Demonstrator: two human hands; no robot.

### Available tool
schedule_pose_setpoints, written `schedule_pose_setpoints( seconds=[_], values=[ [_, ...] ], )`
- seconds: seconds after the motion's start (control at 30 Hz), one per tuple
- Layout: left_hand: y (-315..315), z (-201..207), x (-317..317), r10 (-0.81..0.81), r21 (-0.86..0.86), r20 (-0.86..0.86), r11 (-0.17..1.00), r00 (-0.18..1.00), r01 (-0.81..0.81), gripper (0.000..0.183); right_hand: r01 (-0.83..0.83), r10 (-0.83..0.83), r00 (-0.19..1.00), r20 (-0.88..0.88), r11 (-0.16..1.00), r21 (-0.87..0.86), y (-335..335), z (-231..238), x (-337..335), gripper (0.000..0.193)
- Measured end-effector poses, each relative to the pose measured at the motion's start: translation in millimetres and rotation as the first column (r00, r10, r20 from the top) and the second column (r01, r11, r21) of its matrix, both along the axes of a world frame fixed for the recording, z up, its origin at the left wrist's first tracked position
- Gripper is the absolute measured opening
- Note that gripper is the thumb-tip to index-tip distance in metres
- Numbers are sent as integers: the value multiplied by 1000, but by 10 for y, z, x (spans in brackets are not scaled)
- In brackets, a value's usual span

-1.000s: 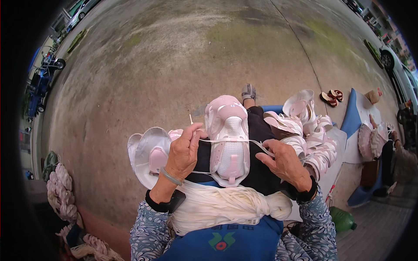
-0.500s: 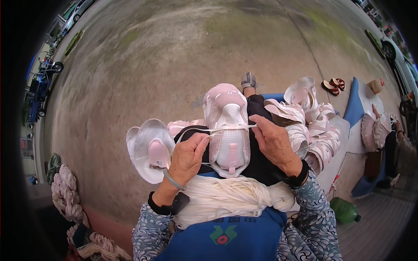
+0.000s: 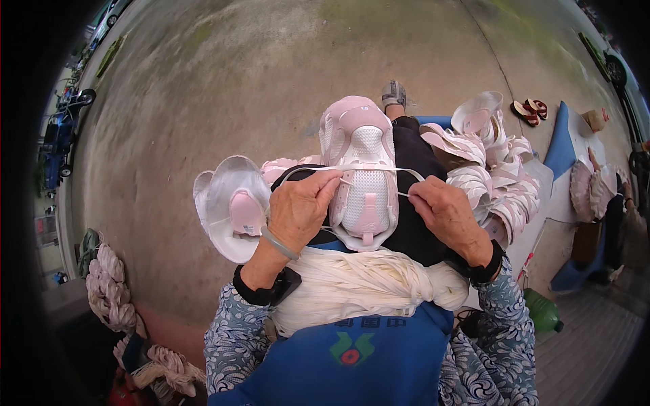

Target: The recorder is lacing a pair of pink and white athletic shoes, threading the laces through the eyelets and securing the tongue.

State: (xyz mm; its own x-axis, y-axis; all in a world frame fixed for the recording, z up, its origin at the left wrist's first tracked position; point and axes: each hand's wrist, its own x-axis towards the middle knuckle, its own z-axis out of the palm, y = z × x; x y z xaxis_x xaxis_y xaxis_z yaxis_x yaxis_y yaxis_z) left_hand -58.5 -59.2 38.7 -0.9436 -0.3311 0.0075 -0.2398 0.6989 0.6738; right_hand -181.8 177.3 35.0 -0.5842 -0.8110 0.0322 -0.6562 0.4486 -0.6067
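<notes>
A pink and white shoe upper lies across my lap, its heel loop toward me. A white shoelace runs across its eyelet area and curves off to both sides. My left hand is closed in a pinch on the lace at the upper's left edge. On the right, my right hand pinches the other lace end, a little apart from the upper. A thick bundle of white laces rests on my lap over the blue apron.
Another upper sits by my left knee. Several pink and white uppers are heaped at the right. Beyond them are sandals, a green bottle and another person's legs. Bundled uppers lie at the lower left.
My left hand has moved up and right, close against the upper. The right hand has shifted slightly right and lower, and the lace between now sags in a loop. The view has tilted slightly.
</notes>
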Motion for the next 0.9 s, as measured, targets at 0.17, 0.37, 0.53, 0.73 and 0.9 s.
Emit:
schedule_pose_setpoints(
  seconds=[0.17, 0.37, 0.53, 0.73, 0.9],
  values=[
    [-25, -1, -92, 33, 52, 22, 998, 999, -34, 18, 82, -76, 995, 60, 990, -113, -166, 6, -24, 8],
    [-72, -59, -88, 15, 234, 29, 972, 999, -21, 20, 162, -133, 977, 168, 972, -171, -209, -131, -140, 10],
    [-93, -70, -128, 88, 186, 118, 977, 989, -109, 19, 200, -161, 974, 160, 944, -263, -314, -135, -137, 11],
    [-52, -114, -122, -77, 48, -200, 995, 977, 88, 14, 258, -184, 947, 264, 925, -279, -367, -107, -138, 12],
    [-64, -68, -221, -115, 74, -151, 989, 982, 127, 11, 248, -199, 961, 193, 930, -271, -380, -120, -133, 13]
  ],
)
